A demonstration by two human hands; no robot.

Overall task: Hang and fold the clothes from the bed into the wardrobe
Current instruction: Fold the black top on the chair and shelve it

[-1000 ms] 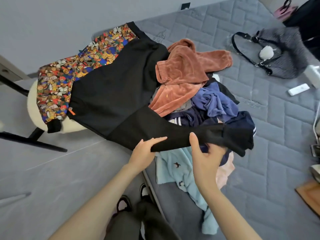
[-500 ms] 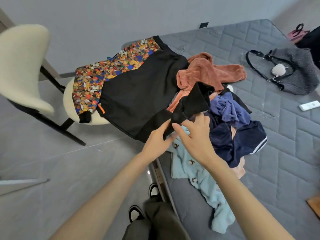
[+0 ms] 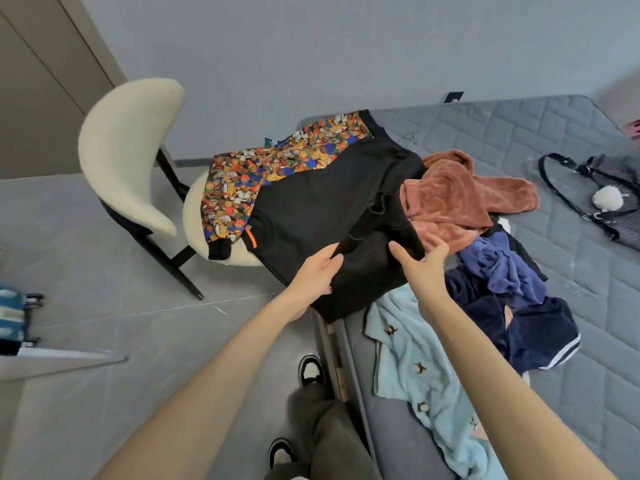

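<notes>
A black sweatshirt with colourful printed shoulders lies spread from the bed's corner onto a cream chair. One black sleeve is folded back over its body. My left hand grips the sleeve's near fold at the hem. My right hand rests flat on the folded sleeve with fingers spread. Beside it on the grey mattress lies a pile: a rust fleece top, blue and navy garments, and a light blue buttoned garment.
A grey handbag with a white pompom lies at the bed's far right. My shoes stand on the grey floor against the bed's edge. A door or panel is at the left, with a blue object at the far left edge.
The black sleeve, stretched out to the right a second ago, has been brought leftward and folded over the sweatshirt's body. Both hands moved up and left with it; the view rose too.
</notes>
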